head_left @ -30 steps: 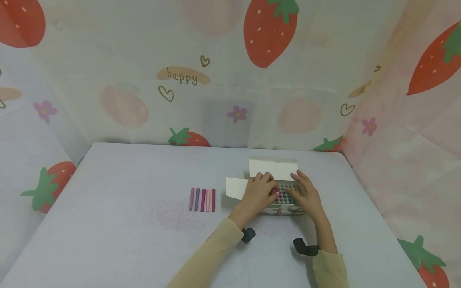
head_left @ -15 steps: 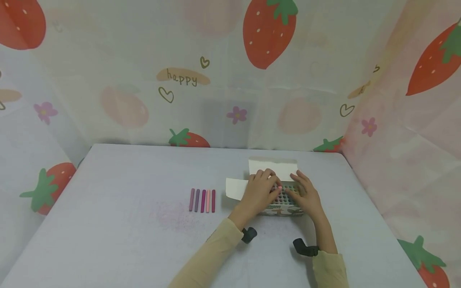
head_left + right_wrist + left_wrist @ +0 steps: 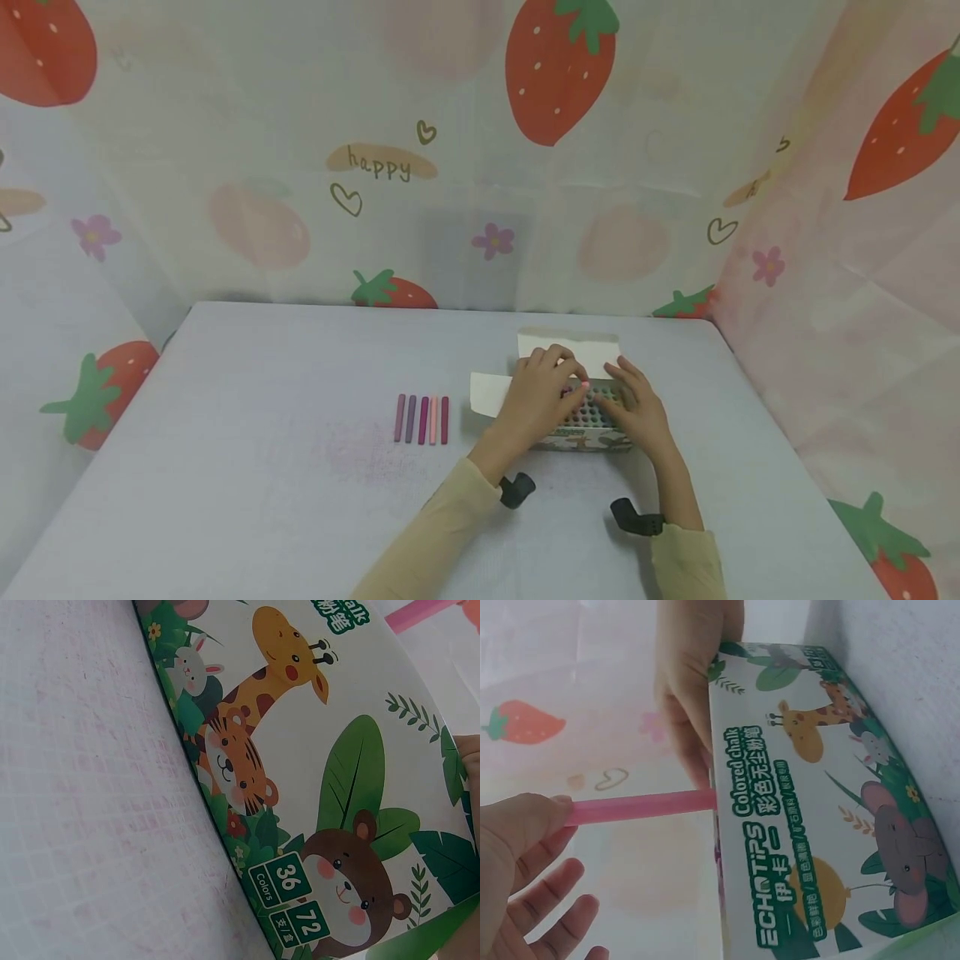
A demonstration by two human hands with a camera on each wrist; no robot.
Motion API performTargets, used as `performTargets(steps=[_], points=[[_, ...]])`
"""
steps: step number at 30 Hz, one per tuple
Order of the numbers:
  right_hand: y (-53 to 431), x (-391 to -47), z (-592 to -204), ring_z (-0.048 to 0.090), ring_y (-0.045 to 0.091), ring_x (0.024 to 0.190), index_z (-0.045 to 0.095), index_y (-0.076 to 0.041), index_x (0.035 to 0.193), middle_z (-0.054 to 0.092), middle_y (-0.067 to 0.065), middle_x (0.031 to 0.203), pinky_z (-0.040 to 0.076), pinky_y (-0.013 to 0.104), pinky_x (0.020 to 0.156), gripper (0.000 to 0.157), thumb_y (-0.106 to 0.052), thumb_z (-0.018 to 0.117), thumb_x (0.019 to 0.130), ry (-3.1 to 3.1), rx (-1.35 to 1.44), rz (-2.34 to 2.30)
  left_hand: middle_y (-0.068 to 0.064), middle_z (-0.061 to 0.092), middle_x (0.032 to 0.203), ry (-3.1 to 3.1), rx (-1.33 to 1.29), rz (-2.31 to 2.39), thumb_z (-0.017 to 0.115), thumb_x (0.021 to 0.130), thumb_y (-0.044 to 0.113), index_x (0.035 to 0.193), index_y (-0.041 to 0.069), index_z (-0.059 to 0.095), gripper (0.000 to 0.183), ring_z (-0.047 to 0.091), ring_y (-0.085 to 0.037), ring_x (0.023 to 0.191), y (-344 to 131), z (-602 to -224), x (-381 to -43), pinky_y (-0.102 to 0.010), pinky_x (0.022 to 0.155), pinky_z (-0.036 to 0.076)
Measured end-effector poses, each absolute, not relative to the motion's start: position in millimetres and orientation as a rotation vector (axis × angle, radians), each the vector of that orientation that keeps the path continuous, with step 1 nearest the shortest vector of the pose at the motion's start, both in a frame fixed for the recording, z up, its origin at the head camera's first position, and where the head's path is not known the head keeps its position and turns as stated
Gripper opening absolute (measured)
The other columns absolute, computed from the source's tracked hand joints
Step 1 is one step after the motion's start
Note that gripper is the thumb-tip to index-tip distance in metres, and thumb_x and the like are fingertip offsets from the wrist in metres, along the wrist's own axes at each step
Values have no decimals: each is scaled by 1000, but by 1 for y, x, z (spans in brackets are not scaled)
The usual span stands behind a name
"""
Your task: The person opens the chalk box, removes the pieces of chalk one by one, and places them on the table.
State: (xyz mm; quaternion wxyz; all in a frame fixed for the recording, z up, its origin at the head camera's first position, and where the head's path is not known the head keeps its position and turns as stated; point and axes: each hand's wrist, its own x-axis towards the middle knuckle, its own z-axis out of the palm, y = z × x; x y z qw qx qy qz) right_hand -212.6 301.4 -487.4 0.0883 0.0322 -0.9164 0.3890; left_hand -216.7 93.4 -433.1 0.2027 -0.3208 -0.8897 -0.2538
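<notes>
My left hand point(image 3: 536, 396) pinches a pink stick of chalk point(image 3: 641, 808) between thumb and fingertips, its other fingers apart. The stick points straight down, its lower end at the top edge of the printed chalk box point(image 3: 585, 439). The box stands with its lid up, and inside is a grid of round holes, several with coloured chalk ends in them. My right hand point(image 3: 643, 408) rests at the box's right end, thumb over the top and fingers spread toward the back edge. In the right wrist view, the box front point(image 3: 300, 750) fills most of the picture.
Left of the box, several pink and purple chalk sticks point(image 3: 422, 418) lie in a row on the white table point(image 3: 262, 500). A white side flap point(image 3: 489, 393) sticks out leftward, and the lid point(image 3: 570, 342) stands at the back. Strawberry-print cloth point(image 3: 465, 167) hangs behind.
My left hand has risen slightly, with the pink chalk coming up higher above the holes. The right hand and the row of sticks have stayed in place.
</notes>
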Motion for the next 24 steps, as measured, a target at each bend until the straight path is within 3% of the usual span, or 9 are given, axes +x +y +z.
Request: performTargets(steps=[24], points=[[302,-213,-489,22,38,137,44,-14,137,23,8,152,20,64,102,58,-34,64,87,-2757,88,1171,5,59,98,-2375,-811,-934,69,83,27,89,21,65,9,53,-16,89,40,-422,-209,-41,81,42]])
